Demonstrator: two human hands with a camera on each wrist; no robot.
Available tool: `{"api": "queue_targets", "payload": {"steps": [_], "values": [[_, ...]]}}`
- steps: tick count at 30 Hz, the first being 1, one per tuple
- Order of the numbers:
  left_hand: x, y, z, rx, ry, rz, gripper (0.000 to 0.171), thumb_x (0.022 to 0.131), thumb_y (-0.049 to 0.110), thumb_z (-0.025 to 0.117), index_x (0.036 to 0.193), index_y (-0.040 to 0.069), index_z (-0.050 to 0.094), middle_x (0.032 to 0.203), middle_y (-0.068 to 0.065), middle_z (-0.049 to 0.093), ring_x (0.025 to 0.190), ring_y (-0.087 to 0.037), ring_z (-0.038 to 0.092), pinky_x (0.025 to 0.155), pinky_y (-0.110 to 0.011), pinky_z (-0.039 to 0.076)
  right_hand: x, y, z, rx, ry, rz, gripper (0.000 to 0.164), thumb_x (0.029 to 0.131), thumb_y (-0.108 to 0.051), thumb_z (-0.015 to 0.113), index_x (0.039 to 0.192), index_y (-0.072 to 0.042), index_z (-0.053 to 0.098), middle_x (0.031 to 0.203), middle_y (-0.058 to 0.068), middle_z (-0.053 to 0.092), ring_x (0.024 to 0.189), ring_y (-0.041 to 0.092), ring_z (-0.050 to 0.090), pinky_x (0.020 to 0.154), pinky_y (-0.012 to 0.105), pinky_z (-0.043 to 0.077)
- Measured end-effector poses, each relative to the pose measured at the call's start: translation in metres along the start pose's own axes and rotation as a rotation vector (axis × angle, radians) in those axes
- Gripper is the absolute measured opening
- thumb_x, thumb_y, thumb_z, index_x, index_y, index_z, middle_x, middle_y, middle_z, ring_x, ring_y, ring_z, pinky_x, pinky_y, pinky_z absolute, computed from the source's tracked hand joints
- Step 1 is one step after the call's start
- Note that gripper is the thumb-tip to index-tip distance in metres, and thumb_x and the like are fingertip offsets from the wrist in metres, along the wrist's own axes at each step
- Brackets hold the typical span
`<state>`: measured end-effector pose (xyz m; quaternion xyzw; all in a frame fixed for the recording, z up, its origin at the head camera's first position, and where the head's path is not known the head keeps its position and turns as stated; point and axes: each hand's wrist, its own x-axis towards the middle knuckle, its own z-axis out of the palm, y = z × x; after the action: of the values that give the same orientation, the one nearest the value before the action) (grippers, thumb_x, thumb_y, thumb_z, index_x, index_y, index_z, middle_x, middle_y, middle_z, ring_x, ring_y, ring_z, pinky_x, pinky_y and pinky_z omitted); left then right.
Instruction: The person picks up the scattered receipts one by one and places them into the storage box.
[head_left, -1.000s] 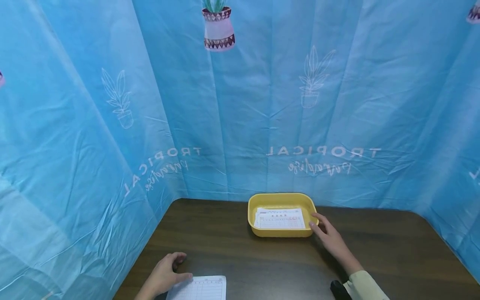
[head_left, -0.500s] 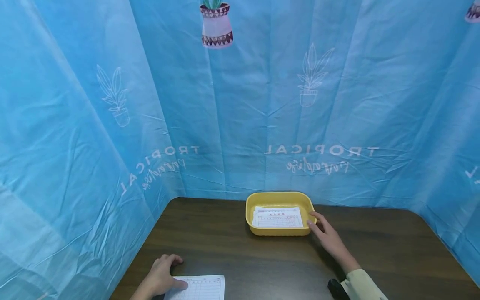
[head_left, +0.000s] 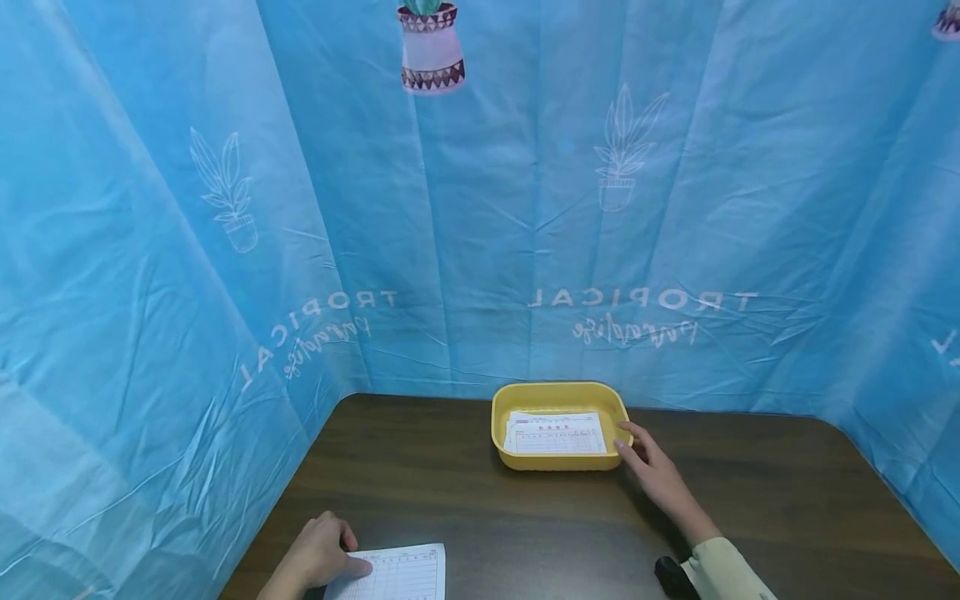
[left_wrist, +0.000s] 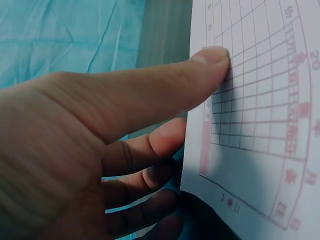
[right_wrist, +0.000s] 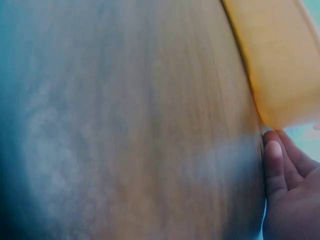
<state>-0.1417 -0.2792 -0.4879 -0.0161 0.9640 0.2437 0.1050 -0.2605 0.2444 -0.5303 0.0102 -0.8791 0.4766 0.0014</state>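
Note:
In the head view at the lower left, my left hand [head_left: 321, 553] pinches the left edge of a white printed form [head_left: 401, 575]. The left wrist view has the thumb lying on the form's ruled grid [left_wrist: 252, 107], with the other fingers [left_wrist: 160, 140] bent behind its edge. At the back of the table stands a yellow plastic basket [head_left: 558, 463] with white printed forms [head_left: 557, 435] inside. My right hand [head_left: 663, 479] touches the basket's right end, thumb and fingers spread at its rim. The right wrist view puts the fingertips beside the basket's corner [right_wrist: 280, 75].
A dark brown wooden table [head_left: 480, 517] carries everything. Blue curtains [head_left: 480, 250] with plant prints enclose its back and both sides. A black band [head_left: 675, 577] sits by the right sleeve [head_left: 723, 571].
My left thumb has moved onto the form's face, and the form has tilted slightly and shifted a little left. The right hand and the basket keep their places.

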Motion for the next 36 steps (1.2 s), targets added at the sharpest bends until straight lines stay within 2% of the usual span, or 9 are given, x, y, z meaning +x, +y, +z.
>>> {"api": "queue_targets", "payload": {"steps": [3, 12, 21, 30, 36], "values": [[-0.001, -0.001, 0.001, -0.024, 0.005, 0.027, 0.036, 0.062, 0.031, 0.09, 0.071, 0.012, 0.061, 0.076, 0.001, 0.053, 0.068, -0.016, 0.048, 0.059, -0.033, 0.043, 0.0, 0.0, 0.0, -0.001, 0.008, -0.002, 0.058, 0.097, -0.054, 0.046, 0.145, -0.023, 0.036, 0.122, 0.013, 0.049, 0.102, 0.029, 0.049, 0.072, 0.035, 0.045], [-0.003, -0.001, 0.002, -0.07, -0.011, -0.015, 0.038, 0.063, 0.03, 0.089, 0.074, 0.011, 0.059, 0.077, -0.001, 0.052, 0.069, -0.019, 0.048, 0.061, -0.034, 0.042, 0.0, 0.0, 0.001, -0.004, 0.011, -0.004, 0.058, 0.097, -0.054, 0.045, 0.145, -0.023, 0.036, 0.119, 0.013, 0.05, 0.099, 0.027, 0.05, 0.07, 0.034, 0.045], [-0.004, -0.007, 0.005, -0.146, 0.011, 0.062, 0.033, 0.066, 0.021, 0.088, 0.075, 0.011, 0.057, 0.07, 0.0, 0.051, 0.064, -0.017, 0.047, 0.056, -0.032, 0.038, -0.001, 0.0, 0.002, -0.009, 0.014, -0.002, 0.058, 0.098, -0.053, 0.045, 0.145, -0.023, 0.035, 0.114, 0.012, 0.05, 0.096, 0.027, 0.05, 0.069, 0.034, 0.044], [-0.004, -0.014, 0.007, -0.242, 0.008, 0.164, 0.018, 0.074, 0.013, 0.082, 0.073, 0.011, 0.065, 0.069, 0.003, 0.057, 0.064, -0.015, 0.052, 0.054, -0.028, 0.042, -0.001, 0.002, 0.002, -0.003, 0.014, -0.008, 0.057, 0.098, -0.053, 0.045, 0.146, -0.024, 0.034, 0.114, 0.012, 0.049, 0.097, 0.028, 0.049, 0.07, 0.034, 0.044], [-0.004, -0.017, 0.007, -0.273, 0.0, 0.18, 0.014, 0.077, 0.011, 0.08, 0.076, 0.01, 0.065, 0.069, 0.003, 0.057, 0.063, -0.015, 0.052, 0.052, -0.027, 0.042, 0.001, 0.001, 0.002, 0.006, 0.007, 0.005, 0.06, 0.096, -0.057, 0.044, 0.146, -0.024, 0.034, 0.115, 0.012, 0.049, 0.096, 0.027, 0.049, 0.069, 0.033, 0.044]]}}
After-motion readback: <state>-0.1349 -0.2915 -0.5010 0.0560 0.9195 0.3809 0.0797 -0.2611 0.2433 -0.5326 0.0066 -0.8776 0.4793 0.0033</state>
